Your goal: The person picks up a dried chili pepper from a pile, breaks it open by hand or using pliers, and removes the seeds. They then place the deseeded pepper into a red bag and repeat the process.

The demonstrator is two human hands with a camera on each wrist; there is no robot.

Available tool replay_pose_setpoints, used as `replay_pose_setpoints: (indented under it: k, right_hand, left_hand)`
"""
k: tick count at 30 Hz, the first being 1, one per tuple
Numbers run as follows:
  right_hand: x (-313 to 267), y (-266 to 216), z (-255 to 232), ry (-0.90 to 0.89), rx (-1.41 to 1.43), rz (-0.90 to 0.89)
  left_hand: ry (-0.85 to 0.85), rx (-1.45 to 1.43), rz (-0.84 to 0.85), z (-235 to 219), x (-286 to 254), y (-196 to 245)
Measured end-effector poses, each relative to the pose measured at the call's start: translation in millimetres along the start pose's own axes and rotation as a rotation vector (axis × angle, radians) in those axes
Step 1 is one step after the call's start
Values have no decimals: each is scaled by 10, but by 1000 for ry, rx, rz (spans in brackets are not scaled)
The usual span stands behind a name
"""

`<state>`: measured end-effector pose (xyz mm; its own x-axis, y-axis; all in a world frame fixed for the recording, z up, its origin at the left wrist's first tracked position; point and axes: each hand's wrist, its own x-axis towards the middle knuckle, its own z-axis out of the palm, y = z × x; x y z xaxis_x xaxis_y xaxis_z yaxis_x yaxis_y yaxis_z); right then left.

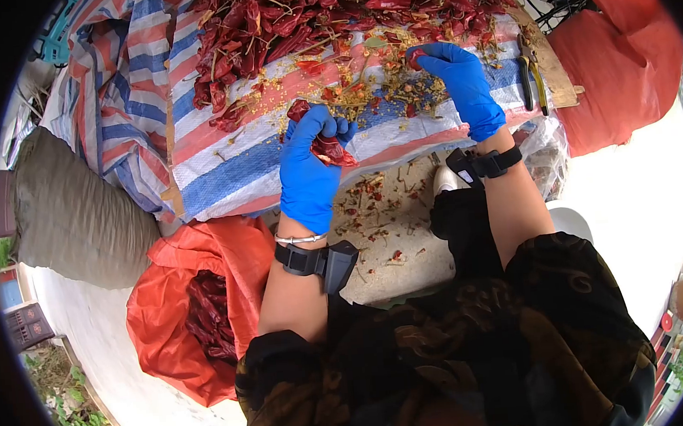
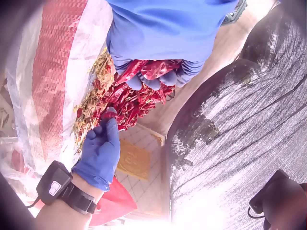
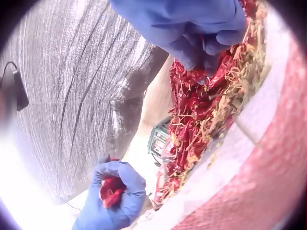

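Note:
My left hand (image 1: 307, 172), in a blue glove, curls its fingers round a few dried red chilies (image 1: 331, 152). These chilies (image 2: 160, 69) stick out along the fingers in the left wrist view, and the right wrist view shows chilies (image 3: 112, 192) inside the curled fist. Farther right, my blue-gloved right hand (image 1: 463, 82) pinches a dried chili (image 1: 416, 59) between thumb and fingertips, close over the near edge of the pile. A large heap of dried red chilies (image 1: 289, 27) lies across the far side of a striped woven sheet (image 1: 228, 181). Loose stems and seeds (image 1: 357, 93) are scattered before it.
Yellow-and-black-handled cutters (image 1: 532, 77) lie at the sheet's right side. An open red sack (image 1: 166, 312) with chilies in it stands at lower left, beside a full grey sack (image 1: 80, 207). Another red sack (image 1: 624, 66) stands at right. Scraps (image 1: 390, 225) litter the floor below.

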<state>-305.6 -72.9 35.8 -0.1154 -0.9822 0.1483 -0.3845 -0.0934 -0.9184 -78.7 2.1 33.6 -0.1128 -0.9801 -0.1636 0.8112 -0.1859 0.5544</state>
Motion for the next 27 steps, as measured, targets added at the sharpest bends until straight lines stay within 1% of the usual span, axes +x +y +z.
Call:
replay_pose_setpoints:
  k: [1, 2, 3, 5, 6, 8, 9, 10, 11, 12, 13, 15, 16, 17, 19, 20, 21, 22, 23, 25, 27]
  right_hand:
    - [-30, -52, -11, -47, 246, 63]
    - [-57, -120, -48, -95, 299, 170]
    - [-35, -54, -77, -99, 299, 167]
    - [15, 131, -134, -330, 315, 112]
    - [-4, 100, -100, -331, 315, 110]
    - [-73, -5, 40, -148, 301, 125]
    - [-78, 6, 97, -138, 298, 124]
    - [-79, 34, 150, -143, 202, 8]
    - [-67, 49, 170, -143, 101, -108]
    - [-85, -15, 162, -101, -73, -154]
    - [-72, -29, 125, -83, -82, -156]
    - [-42, -28, 67, 48, -325, -284]
    - [-14, 32, 20, 94, -324, -309]
    - [41, 92, -46, 101, -329, -315]
    - [182, 181, -222, 174, -467, -300]
    - [281, 200, -326, 179, -554, -281]
    - [396, 228, -418, 177, -561, -282]
    - [536, 243, -506, 238, -635, -319]
    - [680, 245, -584, 300, -707, -359]
    - [918, 241, -691, 311, -763, -348]
    - [1096, 223, -676, 318, -814, -338]
  left_hand:
    - [2, 0, 5, 16, -4, -6]
    - [-7, -6, -11, 32, -2, -13]
    - [-17, -12, -28, 36, 1, -10]
    - [-32, -23, -26, -19, 28, -28]
    - [-49, -32, -27, -38, 40, -33]
    - [-36, -35, -24, -1, 15, -6]
    - [-27, -38, -27, 21, 2, -7]
    - [-41, -37, -37, 20, 3, -14]
    - [-18, -28, -27, 5, 11, -16]
    - [5, -20, -16, 3, 16, -18]
    - [-12, -22, -26, 18, 17, -17]
    - [38, -5, -22, 42, 16, 1]
    - [42, -12, -22, 22, 24, 3]
    - [32, -14, -21, 0, 38, 12]
    - [-68, -43, 1, -36, 54, 18]
    - [-70, -50, 0, -37, 49, 16]
    - [-34, -44, 0, -34, 40, 19]
    - [-2, -36, 3, -27, 42, 26]
    - [-7, -41, 9, -25, 49, 24]
    - [-13, -51, -16, -40, 52, 15]
    - [-12, -51, -6, -45, 55, 21]
